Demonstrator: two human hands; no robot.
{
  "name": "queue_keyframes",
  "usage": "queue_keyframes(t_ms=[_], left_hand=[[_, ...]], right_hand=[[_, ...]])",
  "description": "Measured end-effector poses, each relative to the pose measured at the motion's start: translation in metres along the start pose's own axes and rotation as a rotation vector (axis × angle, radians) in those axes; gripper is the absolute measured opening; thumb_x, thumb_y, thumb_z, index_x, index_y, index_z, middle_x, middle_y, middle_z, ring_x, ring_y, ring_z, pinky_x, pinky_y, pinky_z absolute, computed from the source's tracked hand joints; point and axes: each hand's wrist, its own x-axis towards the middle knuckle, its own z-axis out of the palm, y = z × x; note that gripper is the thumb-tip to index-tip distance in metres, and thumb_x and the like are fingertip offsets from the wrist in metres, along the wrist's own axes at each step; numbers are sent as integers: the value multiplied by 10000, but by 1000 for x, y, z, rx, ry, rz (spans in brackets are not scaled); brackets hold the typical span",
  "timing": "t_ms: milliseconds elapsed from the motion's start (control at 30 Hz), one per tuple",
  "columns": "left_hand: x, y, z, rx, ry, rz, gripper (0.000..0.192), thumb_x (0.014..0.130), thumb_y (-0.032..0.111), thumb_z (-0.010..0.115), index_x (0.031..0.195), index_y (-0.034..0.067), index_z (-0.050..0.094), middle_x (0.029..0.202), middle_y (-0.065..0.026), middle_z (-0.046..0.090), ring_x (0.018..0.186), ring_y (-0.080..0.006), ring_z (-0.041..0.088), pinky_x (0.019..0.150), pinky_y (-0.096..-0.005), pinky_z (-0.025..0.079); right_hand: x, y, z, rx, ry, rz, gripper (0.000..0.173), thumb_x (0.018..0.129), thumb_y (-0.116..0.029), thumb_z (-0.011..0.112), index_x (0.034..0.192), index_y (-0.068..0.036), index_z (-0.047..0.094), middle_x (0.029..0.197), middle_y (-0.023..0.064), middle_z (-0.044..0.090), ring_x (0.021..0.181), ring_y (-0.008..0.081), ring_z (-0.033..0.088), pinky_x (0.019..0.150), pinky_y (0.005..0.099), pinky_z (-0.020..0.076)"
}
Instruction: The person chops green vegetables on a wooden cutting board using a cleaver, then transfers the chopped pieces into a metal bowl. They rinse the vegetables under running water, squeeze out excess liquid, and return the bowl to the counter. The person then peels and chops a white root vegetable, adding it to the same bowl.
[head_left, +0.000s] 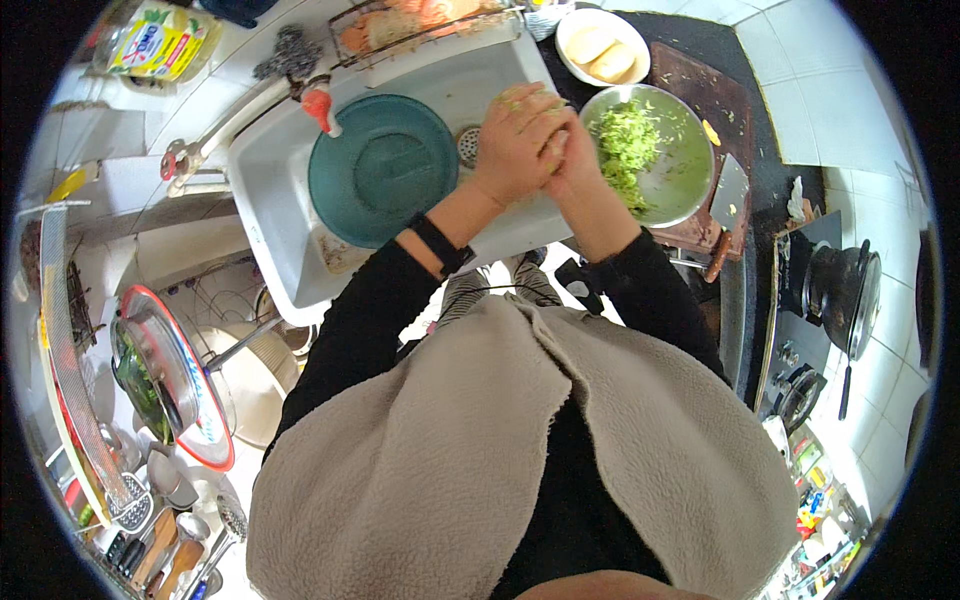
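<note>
My left hand and my right hand are clasped together over the right part of the sink. Bits of green shreds cling to the fingers; what lies between the palms is mostly hidden. Just right of the hands, a metal bowl holds shredded green vegetable, heaped on its left side. Left of them, a round teal basin sits in the sink beside the drain strainer.
A wooden cutting board lies partly under the metal bowl, with a cleaver on it. Behind stands a white bowl of pale peeled pieces. A red-handled tap overhangs the basin. At right is a gas stove with a pan.
</note>
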Motion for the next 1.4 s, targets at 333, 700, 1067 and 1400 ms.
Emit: queue_keyframes(t_ms=[333, 700, 1067, 1400], left_hand=[[-65, -50, -95, 139, -109, 41, 193, 732, 94, 625, 923, 71, 611, 997, -131, 611, 912, -354, 574, 861, -463, 452], [-80, -58, -114, 139, -153, -24, 182, 708, 149, 604, 864, 66, 561, 946, -139, 594, 846, -348, 547, 779, -453, 444], [-78, -59, -95, 126, -179, 1, 164, 695, 136, 602, 830, 64, 542, 932, -140, 601, 823, -334, 553, 787, -453, 442], [16, -9, 51, -252, -181, 35, 138, 830, 174, 570, 916, 67, 582, 955, -147, 607, 879, -362, 563, 804, -465, 421]], right_hand=[[45, 113, 34, 90, -9, 324, 312, 980, -323, 392, 1069, -97, 587, 1048, 64, 645, 977, 232, 617, 879, 399, 499], [72, 154, 4, 49, -133, 306, 345, 982, -332, 389, 1142, -78, 559, 1135, 94, 616, 1051, 244, 587, 949, 409, 457], [62, 138, 21, 76, -26, 204, 361, 983, -328, 386, 1176, -66, 542, 1172, 98, 601, 1079, 250, 572, 968, 416, 441], [2, -33, 20, -109, 441, -307, 377, 984, -324, 383, 1206, -55, 527, 1206, 101, 587, 1105, 255, 558, 986, 423, 426]])
